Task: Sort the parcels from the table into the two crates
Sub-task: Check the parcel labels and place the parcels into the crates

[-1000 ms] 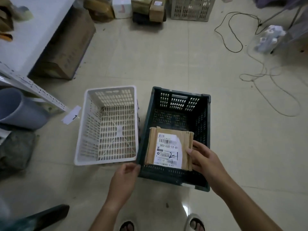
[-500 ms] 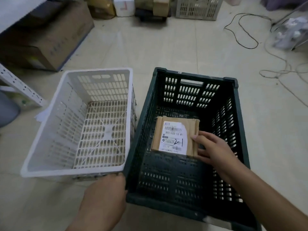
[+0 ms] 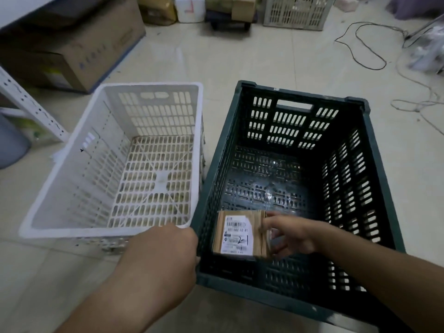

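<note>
Down on the tiled floor [image 3: 240, 56] two crates stand side by side, the white crate [image 3: 72, 164] on the left with nothing visible in it and the dark green crate [image 3: 374, 164] on the right. Low inside the green one, at its near left corner, is the brown parcel [image 3: 240, 233], label up. The right hand [image 3: 292, 233] has its fingers [image 3: 270, 221] curled around the parcel's right edge, holding it; whether the parcel already rests on the crate floor or hangs just above it is hard to tell from this angle. The left hand [image 3: 159, 253] sits at the near corner where the crates meet, fingers curled out of sight, so its grip cannot be told.

Judged from here, the risks are small: let go early and the parcel may drop and tip against the near wall, label hidden. Pulling out carelessly could catch the knuckles on the slotted wall.
</note>
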The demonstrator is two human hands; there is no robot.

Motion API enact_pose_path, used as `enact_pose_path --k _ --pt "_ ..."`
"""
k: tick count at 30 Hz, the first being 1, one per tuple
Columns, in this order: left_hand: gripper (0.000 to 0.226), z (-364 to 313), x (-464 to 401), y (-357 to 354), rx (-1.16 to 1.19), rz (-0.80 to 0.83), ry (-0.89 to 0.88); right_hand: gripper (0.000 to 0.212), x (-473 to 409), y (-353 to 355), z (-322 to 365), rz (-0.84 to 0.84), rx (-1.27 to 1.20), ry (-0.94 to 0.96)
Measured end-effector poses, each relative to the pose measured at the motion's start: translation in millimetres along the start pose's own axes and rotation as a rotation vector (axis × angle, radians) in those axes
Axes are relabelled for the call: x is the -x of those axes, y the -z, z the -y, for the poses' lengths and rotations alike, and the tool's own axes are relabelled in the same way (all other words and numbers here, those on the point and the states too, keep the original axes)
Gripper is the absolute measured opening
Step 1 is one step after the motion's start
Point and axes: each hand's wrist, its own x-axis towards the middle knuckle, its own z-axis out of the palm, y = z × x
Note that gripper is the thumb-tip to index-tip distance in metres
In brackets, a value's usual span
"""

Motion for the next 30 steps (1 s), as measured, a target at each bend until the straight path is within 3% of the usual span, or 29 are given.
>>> enact_pose_path --k 7,18,22,30 --pt "0.037 -3.2 -1.5 2.7 -0.025 -0.004 0.019 0.05 -41.4 -8.7 -40.3 0.135 0.096 -0.136" --pt "0.044 -14.2 -6.4 5.9 -0.097 -0.028 0.052 0.055 -78.5 -22.9 -57.1 0.205 0.087 -0.097" --pt "0.041 -14.7 -5.3 6.3 -0.104 0.001 0.07 0.058 -73.8 -22.8 -49.7 0.154 0.28 -0.097" --pt "0.034 -16.5 -5.1 12.2 -0.024 0.079 0.099 0.098 -52.1 -21.3 -31.4 -0.009 0.732 -0.037"
